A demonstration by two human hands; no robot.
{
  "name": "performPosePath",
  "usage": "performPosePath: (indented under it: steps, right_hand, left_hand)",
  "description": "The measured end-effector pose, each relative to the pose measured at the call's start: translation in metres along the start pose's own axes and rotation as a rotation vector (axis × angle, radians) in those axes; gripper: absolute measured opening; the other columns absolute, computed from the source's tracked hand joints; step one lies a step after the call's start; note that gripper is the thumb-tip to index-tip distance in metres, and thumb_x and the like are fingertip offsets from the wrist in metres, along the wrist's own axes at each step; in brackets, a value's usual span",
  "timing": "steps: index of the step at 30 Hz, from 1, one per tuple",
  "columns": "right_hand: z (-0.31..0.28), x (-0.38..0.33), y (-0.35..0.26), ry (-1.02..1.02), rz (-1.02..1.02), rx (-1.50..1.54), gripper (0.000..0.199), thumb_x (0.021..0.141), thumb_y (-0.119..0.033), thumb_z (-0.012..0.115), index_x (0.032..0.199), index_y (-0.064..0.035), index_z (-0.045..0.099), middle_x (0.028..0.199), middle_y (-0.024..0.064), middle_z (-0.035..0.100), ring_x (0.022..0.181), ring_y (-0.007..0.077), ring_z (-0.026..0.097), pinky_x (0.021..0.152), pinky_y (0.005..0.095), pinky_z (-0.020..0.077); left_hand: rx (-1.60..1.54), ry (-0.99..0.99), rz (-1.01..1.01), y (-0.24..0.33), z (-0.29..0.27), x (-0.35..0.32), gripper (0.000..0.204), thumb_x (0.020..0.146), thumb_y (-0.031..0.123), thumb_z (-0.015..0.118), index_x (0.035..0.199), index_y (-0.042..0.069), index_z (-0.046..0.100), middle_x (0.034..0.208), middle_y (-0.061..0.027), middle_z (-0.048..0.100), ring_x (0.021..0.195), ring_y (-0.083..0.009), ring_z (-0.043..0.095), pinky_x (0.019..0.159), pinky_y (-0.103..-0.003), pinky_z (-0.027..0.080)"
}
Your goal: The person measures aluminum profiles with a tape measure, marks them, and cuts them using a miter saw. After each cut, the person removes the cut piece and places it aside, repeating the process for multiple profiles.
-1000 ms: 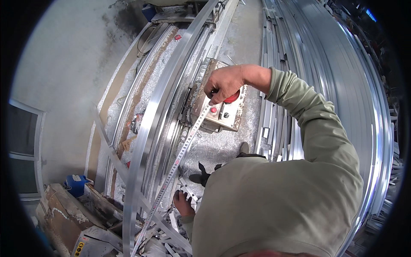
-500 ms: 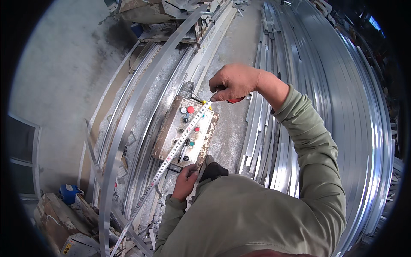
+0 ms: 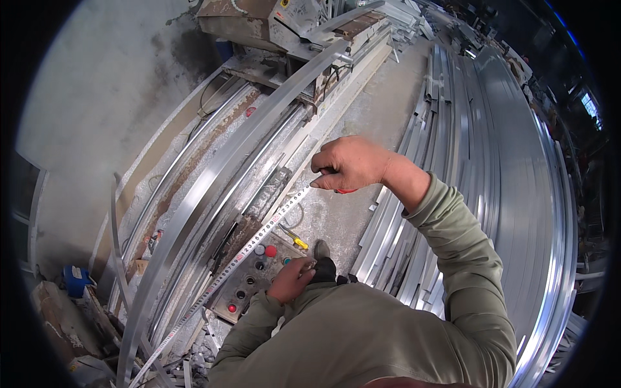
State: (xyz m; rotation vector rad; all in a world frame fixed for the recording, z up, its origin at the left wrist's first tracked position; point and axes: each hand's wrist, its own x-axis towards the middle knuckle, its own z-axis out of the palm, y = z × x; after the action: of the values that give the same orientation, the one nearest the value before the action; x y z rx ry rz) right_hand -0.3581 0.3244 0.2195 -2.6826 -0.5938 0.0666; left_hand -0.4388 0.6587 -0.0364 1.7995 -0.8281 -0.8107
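My right hand (image 3: 352, 165) is raised and closed around a red tape measure case, of which only a sliver shows under the fingers. Its white tape blade (image 3: 249, 244) runs down and left across the frame, over a grey control box (image 3: 253, 284) with red, green and dark round buttons. My left hand (image 3: 292, 279) rests on the near right edge of that box, fingers bent; whether it pinches anything I cannot tell. Long curved aluminium profiles (image 3: 220, 174) lie on the saw bench to the left of the tape.
A cutting machine (image 3: 272, 19) stands at the far end of the bench. Stacks of aluminium profiles (image 3: 491, 142) fill the right side. A yellow-handled tool (image 3: 296, 240) lies on the concrete floor. A blue container (image 3: 76, 279) and offcuts sit at lower left beside the grey wall.
My right hand has risen and moved right, pulling the tape longer. The view has shifted so the control box now sits lower, with my left hand on its edge.
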Motion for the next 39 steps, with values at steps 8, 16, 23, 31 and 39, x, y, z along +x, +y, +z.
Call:
performPosePath:
  steps: [8, 16, 23, 31, 39]
  right_hand:
    - [-0.034, 0.101, 0.113, -0.012, -0.1, 0.022, 0.036, 0.092, -0.042, 0.08, 0.088, -0.0077, 0.069, 0.082, 0.0141, 0.068, 0.082, 0.0416, 0.069, 0.071, 0.051, 0.0537]
    - [-0.068, 0.175, 0.239, -0.045, -0.118, 0.019, 0.038, 0.094, -0.05, 0.077, 0.098, -0.0122, 0.077, 0.084, 0.014, 0.073, 0.085, 0.0413, 0.072, 0.074, 0.0511, 0.0557]
    - [-0.11, 0.215, 0.4, -0.017, -0.199, -0.018, 0.041, 0.094, -0.053, 0.074, 0.1, -0.0127, 0.078, 0.086, 0.0153, 0.075, 0.088, 0.0411, 0.073, 0.075, 0.0514, 0.0563]
    - [-0.154, 0.238, 0.605, -0.049, -0.152, -0.037, 0.041, 0.093, -0.053, 0.074, 0.103, -0.0128, 0.078, 0.097, 0.0158, 0.077, 0.098, 0.0406, 0.073, 0.083, 0.0518, 0.0571]
    - [-0.193, 0.244, 0.789, -0.059, 0.142, -0.155, 0.048, 0.093, -0.056, 0.072, 0.113, -0.0124, 0.08, 0.112, 0.0173, 0.079, 0.109, 0.0386, 0.074, 0.095, 0.049, 0.0576]
  left_hand:
    - [0.243, 0.222, 0.072, 0.074, -0.066, 0.151, 0.042, 0.102, 0.02, 0.071, 0.139, 0.002, 0.061, 0.129, -0.0215, 0.065, 0.117, -0.0384, 0.067, 0.099, -0.047, 0.055]
    - [0.158, 0.457, -0.146, 0.064, -0.038, 0.207, 0.044, 0.101, 0.016, 0.073, 0.14, -0.001, 0.061, 0.129, -0.022, 0.067, 0.117, -0.0375, 0.069, 0.1, -0.045, 0.055]
    - [0.317, 0.633, -0.293, 0.063, 0.005, 0.319, 0.041, 0.102, 0.017, 0.073, 0.137, -0.001, 0.064, 0.126, -0.0224, 0.069, 0.11, -0.0375, 0.071, 0.095, -0.047, 0.057]
    - [0.081, 0.653, -0.531, 0.086, 0.053, 0.455, 0.046, 0.101, 0.022, 0.075, 0.139, -0.002, 0.065, 0.134, -0.0241, 0.07, 0.112, -0.0362, 0.075, 0.095, -0.044, 0.06]
    - [0.066, 0.592, -0.797, 0.025, 0.08, 0.462, 0.046, 0.101, 0.028, 0.073, 0.135, -0.003, 0.067, 0.127, -0.0257, 0.074, 0.112, -0.0387, 0.075, 0.098, -0.046, 0.059]
